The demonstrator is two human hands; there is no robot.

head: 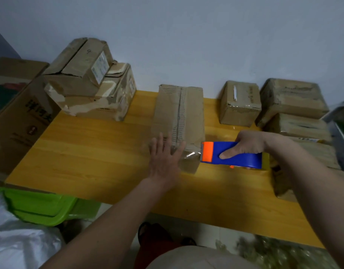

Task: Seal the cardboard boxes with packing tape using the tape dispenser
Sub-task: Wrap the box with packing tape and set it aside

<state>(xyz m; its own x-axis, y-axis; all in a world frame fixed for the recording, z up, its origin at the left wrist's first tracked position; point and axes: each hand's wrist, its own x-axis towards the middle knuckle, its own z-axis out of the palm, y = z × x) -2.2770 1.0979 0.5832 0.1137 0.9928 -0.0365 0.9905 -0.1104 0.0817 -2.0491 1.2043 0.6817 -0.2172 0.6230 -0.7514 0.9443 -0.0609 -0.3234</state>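
Cardboard box point(180, 117) lies lengthwise at centre of yellow wooden surface point(89, 152), top flaps closed, clear tape over its near end. Left hand point(163, 158) flat, fingers straight and spread, pressing box's near left corner. Right hand point(246, 144) wrapped round blue tape dispenser point(231, 155), its orange end against box's near right edge. More boxes: stack of two point(89, 80) at far left, small box point(240, 102) and stack point(291, 107) at far right.
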